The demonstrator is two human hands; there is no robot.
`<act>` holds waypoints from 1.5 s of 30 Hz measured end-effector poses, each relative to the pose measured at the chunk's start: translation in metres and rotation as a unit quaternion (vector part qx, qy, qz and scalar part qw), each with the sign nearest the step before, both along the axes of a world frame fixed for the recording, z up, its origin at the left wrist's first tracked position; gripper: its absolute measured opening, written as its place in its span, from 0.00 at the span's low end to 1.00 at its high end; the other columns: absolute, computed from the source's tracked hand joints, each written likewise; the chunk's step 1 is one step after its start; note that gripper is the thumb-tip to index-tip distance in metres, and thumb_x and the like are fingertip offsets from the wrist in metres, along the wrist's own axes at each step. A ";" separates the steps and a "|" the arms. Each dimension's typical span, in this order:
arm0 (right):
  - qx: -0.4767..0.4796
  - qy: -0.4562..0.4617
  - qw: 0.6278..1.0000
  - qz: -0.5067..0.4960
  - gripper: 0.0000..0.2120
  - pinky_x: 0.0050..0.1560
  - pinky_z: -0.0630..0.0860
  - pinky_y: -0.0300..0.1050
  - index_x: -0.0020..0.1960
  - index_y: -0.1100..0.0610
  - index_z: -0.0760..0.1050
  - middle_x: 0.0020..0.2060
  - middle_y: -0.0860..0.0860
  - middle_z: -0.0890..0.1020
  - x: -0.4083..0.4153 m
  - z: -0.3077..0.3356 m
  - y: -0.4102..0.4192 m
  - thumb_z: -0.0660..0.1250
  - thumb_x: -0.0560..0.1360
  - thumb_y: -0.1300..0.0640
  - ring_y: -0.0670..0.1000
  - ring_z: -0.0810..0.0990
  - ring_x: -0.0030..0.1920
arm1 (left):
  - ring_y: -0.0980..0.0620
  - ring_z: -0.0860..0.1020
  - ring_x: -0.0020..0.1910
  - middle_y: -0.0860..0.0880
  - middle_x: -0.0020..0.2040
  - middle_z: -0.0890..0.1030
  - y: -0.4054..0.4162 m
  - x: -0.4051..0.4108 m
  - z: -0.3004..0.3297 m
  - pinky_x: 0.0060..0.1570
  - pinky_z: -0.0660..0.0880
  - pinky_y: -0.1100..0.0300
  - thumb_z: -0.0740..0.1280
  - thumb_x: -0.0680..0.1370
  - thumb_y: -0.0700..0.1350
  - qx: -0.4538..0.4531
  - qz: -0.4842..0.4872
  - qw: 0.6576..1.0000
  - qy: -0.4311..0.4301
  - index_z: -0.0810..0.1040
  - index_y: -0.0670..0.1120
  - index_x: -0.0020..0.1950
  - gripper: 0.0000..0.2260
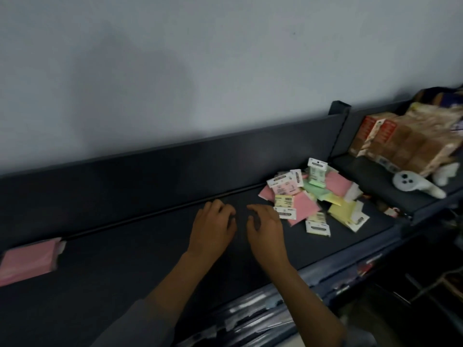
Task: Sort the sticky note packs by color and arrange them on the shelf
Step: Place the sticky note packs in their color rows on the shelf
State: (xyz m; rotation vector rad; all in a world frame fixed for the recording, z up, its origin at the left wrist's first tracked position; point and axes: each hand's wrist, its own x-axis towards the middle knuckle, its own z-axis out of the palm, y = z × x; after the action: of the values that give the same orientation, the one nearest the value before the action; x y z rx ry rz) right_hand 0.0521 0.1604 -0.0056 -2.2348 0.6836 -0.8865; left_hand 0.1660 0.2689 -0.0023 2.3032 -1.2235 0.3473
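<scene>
A jumbled heap of sticky note packs [315, 196] in pink, green and yellow lies at the right end of the dark shelf [140, 246]. One pink pack [28, 259] lies alone at the shelf's far left. My left hand [213, 229] and my right hand [265, 231] hover side by side over the bare middle of the shelf, fingers loosely curled, holding nothing. My right hand's fingertips are just left of the heap, close to a white-labelled pack [285, 212].
The shelf's back panel [175, 169] rises behind the hands, with a pale wall above. A divider post [338, 121] separates a neighbouring shelf at the right holding brown packaged goods [411, 139] and a white controller [413, 184]. Lower shelves hold dark items below the front edge.
</scene>
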 end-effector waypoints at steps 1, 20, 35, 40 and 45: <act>0.001 0.000 1.000 -0.008 0.14 0.62 0.71 0.43 0.64 0.54 0.77 0.59 0.51 0.77 -0.011 0.001 -0.012 0.64 0.80 0.61 0.50 0.73 0.61 | 0.49 0.74 0.47 0.51 0.47 0.76 -0.014 -0.009 0.001 0.44 0.73 0.52 0.70 0.76 0.46 -0.003 -0.008 1.000 -0.004 0.79 0.49 0.51 0.05; 0.076 0.006 0.982 -0.175 0.17 0.61 0.74 0.46 0.65 0.60 0.77 0.57 0.55 0.77 -0.176 -0.023 -0.174 0.66 0.77 0.66 0.52 0.76 0.58 | 0.49 0.74 0.50 0.51 0.51 0.76 -0.205 -0.155 0.001 0.48 0.73 0.53 0.68 0.77 0.47 0.058 -0.153 0.987 -0.007 0.79 0.51 0.58 0.10; 0.233 0.098 0.938 -0.236 0.09 0.47 0.74 0.43 0.53 0.59 0.76 0.50 0.53 0.80 -0.140 -0.020 -0.280 0.69 0.73 0.59 0.52 0.78 0.50 | 0.49 0.81 0.51 0.51 0.55 0.83 -0.317 -0.129 -0.008 0.49 0.78 0.52 0.64 0.81 0.48 0.115 -0.220 0.966 0.076 0.75 0.55 0.66 0.14; 0.251 0.142 0.920 -0.264 0.10 0.30 0.69 0.39 0.47 0.58 0.76 0.43 0.53 0.82 -0.125 -0.033 -0.303 0.72 0.74 0.52 0.49 0.79 0.39 | 0.50 0.82 0.48 0.51 0.50 0.85 -0.338 -0.117 -0.024 0.48 0.79 0.52 0.64 0.80 0.47 0.100 -0.216 0.966 0.096 0.80 0.54 0.60 0.10; 0.242 0.137 0.923 -0.265 0.07 0.30 0.71 0.40 0.44 0.59 0.80 0.37 0.52 0.83 -0.118 -0.038 -0.314 0.73 0.71 0.56 0.51 0.82 0.38 | 0.47 0.82 0.43 0.47 0.45 0.85 -0.349 -0.113 -0.031 0.43 0.79 0.50 0.63 0.80 0.46 0.070 -0.225 0.965 0.117 0.79 0.51 0.59 0.10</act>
State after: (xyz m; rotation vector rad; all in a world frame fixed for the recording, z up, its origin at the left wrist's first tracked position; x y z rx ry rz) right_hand -0.0658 -0.1532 -0.0432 -1.7531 1.5105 -0.5526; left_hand 0.0525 -0.0800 -0.0331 2.0220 -1.6322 -0.1730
